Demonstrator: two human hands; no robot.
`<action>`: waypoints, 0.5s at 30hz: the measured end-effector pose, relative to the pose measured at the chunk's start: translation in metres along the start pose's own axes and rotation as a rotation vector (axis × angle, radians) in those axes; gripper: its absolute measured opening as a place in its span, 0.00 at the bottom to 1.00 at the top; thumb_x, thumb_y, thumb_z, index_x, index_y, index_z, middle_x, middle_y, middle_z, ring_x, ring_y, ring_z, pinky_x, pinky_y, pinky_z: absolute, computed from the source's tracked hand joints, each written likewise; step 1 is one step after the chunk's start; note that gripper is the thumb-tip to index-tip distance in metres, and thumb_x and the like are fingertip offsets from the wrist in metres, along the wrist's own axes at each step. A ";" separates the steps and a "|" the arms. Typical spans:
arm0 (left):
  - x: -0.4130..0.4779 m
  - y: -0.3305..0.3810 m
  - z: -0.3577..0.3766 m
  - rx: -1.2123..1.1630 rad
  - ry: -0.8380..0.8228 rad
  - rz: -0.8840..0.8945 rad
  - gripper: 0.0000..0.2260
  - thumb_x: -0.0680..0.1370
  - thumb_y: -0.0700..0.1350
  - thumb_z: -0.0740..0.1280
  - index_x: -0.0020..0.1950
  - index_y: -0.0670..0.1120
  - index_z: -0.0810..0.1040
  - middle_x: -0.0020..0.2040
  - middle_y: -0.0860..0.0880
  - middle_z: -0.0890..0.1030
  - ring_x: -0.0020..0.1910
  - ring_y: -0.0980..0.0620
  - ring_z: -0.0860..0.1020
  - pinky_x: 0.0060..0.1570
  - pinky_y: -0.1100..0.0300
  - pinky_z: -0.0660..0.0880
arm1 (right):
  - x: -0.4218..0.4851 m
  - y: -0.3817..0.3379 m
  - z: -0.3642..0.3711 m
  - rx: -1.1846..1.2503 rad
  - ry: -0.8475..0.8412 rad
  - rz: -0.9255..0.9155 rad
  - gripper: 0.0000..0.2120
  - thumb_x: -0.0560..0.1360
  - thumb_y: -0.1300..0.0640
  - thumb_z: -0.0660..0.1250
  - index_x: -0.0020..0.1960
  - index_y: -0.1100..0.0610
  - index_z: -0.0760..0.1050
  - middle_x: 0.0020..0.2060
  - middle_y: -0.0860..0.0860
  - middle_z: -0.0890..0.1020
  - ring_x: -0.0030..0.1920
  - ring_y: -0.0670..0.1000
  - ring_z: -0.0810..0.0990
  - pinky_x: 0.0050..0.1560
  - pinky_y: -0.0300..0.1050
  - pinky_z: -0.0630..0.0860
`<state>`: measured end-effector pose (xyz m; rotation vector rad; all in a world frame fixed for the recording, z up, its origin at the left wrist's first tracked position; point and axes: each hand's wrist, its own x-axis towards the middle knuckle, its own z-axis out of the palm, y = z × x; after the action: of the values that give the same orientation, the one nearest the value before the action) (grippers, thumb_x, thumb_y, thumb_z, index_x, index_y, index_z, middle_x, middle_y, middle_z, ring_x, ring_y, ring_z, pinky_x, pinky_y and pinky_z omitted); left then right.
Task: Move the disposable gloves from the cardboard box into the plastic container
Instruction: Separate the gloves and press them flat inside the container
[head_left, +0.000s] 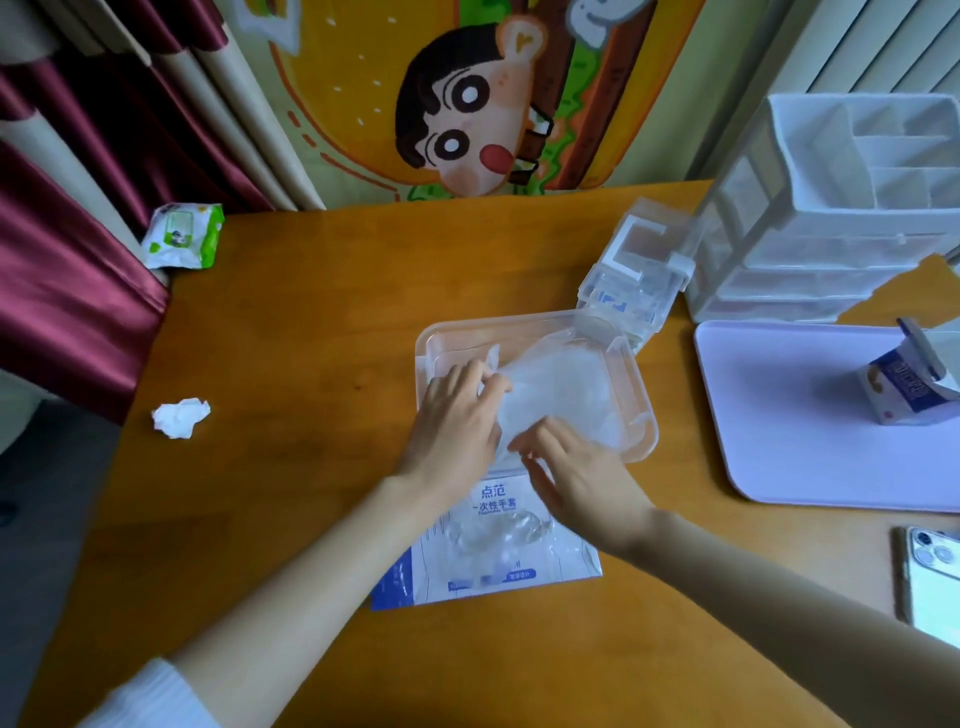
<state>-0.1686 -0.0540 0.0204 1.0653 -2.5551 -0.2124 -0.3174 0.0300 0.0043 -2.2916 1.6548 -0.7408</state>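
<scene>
Looking down, we see our left hand (457, 415) and right hand (579, 470) both pinching the stack of disposable gloves (563, 392) inside the plastic container (643, 415), just behind the cardboard box (493, 566) on the tabletop (291, 364).

A wooden table (311, 338), orange-brown with visible grain, fills most of the view; its far edge meets the wall, and its left edge runs above a grey floor (47, 493). At the far left hangs a curtain (78, 249) in maroon with cream stripes, its folds falling past the table's corner; in the far middle is a cloth hanging (363, 104), yellow and printed with a cartoon face; right of it shows a strip of pale wall (670, 130), then a white ribbed panel (883, 47). A white drawer unit (810, 249) stands at the table's far right; the light is soft and diffuse; shadows on the wood are faint.
</scene>
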 end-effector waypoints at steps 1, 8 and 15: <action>-0.010 0.005 0.000 -0.027 0.034 0.000 0.17 0.65 0.30 0.72 0.51 0.42 0.77 0.46 0.45 0.76 0.45 0.45 0.75 0.46 0.56 0.69 | -0.011 -0.003 0.008 -0.017 -0.033 -0.036 0.05 0.76 0.60 0.59 0.52 0.55 0.69 0.43 0.51 0.76 0.41 0.51 0.76 0.32 0.41 0.71; -0.097 0.023 0.019 -0.272 -0.131 -0.135 0.08 0.74 0.35 0.68 0.50 0.46 0.75 0.48 0.50 0.75 0.45 0.52 0.76 0.42 0.75 0.66 | -0.051 -0.012 0.053 -0.223 -0.333 -0.015 0.28 0.59 0.41 0.79 0.51 0.54 0.73 0.41 0.47 0.77 0.38 0.47 0.77 0.37 0.36 0.76; -0.129 -0.004 0.031 -0.175 -0.449 -0.346 0.32 0.75 0.56 0.69 0.74 0.51 0.60 0.75 0.54 0.56 0.75 0.55 0.53 0.71 0.62 0.50 | -0.028 -0.025 0.049 -0.265 -0.516 0.062 0.14 0.81 0.56 0.57 0.65 0.58 0.71 0.60 0.55 0.72 0.59 0.56 0.71 0.57 0.48 0.70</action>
<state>-0.0941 0.0348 -0.0441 1.5236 -2.6340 -0.8351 -0.2783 0.0594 -0.0332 -2.3150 1.6283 0.0967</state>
